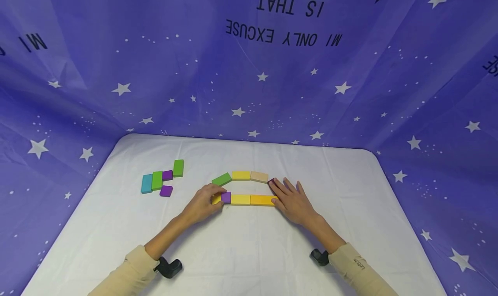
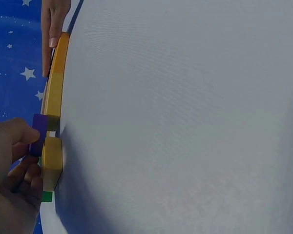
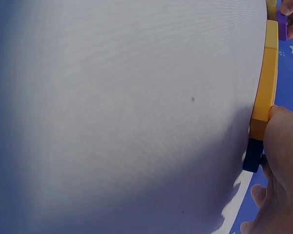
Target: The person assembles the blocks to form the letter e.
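My left hand (image 1: pixel 203 201) pinches a small purple block (image 1: pixel 226 197) between thumb and fingers. In the left wrist view that purple block (image 2: pixel 37 134) is raised at a gap between two yellow blocks. A straight lower row holds a yellow block (image 1: pixel 240 200) and a longer orange block (image 1: pixel 261 200). Behind it curves a row of green (image 1: pixel 221 179), yellow (image 1: pixel 241 175) and beige (image 1: pixel 259 176) blocks. With fingers extended, my right hand (image 1: pixel 296 203) touches the orange block's end and a dark purple block (image 1: pixel 271 181), mostly covered by the fingers. A dark block (image 3: pixel 253 156) shows beyond the orange one in the right wrist view.
Loose blocks lie at the left: a blue one (image 1: pixel 146 183), green ones (image 1: pixel 157 180) (image 1: pixel 178 168), and small purple ones (image 1: pixel 167 175) (image 1: pixel 166 191). A white cloth (image 1: pixel 249 257) covers the table. Purple star-patterned fabric (image 1: pixel 210 93) hangs behind it and at the sides.
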A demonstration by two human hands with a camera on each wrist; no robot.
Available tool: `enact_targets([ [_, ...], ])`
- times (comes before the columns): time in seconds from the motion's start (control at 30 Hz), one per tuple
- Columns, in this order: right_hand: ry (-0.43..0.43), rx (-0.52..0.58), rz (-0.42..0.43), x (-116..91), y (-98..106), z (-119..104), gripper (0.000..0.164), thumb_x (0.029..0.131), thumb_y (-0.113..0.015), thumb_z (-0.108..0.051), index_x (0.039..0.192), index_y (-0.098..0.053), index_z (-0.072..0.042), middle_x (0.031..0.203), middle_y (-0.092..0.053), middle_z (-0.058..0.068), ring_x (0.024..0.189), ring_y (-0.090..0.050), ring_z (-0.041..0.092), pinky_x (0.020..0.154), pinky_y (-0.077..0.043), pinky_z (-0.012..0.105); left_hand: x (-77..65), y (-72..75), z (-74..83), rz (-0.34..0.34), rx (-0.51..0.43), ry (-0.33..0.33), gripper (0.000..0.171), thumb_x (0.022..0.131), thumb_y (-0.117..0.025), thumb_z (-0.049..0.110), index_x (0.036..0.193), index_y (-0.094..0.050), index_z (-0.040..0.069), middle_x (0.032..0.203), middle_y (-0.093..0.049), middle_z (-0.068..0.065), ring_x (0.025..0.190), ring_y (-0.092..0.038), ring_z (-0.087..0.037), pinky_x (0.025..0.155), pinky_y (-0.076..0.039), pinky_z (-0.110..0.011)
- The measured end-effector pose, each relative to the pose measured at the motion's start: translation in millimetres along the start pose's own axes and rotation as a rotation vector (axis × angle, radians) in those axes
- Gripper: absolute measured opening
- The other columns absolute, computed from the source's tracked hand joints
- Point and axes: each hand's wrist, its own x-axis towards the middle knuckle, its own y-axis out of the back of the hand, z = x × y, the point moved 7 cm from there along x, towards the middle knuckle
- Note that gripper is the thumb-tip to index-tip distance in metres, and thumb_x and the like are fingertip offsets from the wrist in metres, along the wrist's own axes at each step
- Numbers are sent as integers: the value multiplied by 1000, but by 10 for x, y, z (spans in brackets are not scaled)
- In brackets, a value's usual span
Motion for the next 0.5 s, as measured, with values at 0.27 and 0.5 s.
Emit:
enact_targets([
  [0.27, 2, 7, 8, 2, 10, -3, 58, 105, -45, -44, 156, -35, -19, 158, -34, 4, 145, -28, 37, 111, -18, 69, -13, -14, -4, -4, 3, 0, 32, 82, -77, 0, 114, -71, 1, 109, -66, -6, 99, -56, -21, 85, -49, -38],
  [0.5, 1, 7, 2, 5, 11, -4, 58, 105, -44, -44, 157, -34, -20, 159, -33, 3, 145, -27, 36, 112, -16, 68, -33, -17, 8, 32, 18, -32, 30, 80, -78, 0, 109, -72, 0, 112, -60, -8, 108, -55, -28, 95, -47, -45],
])
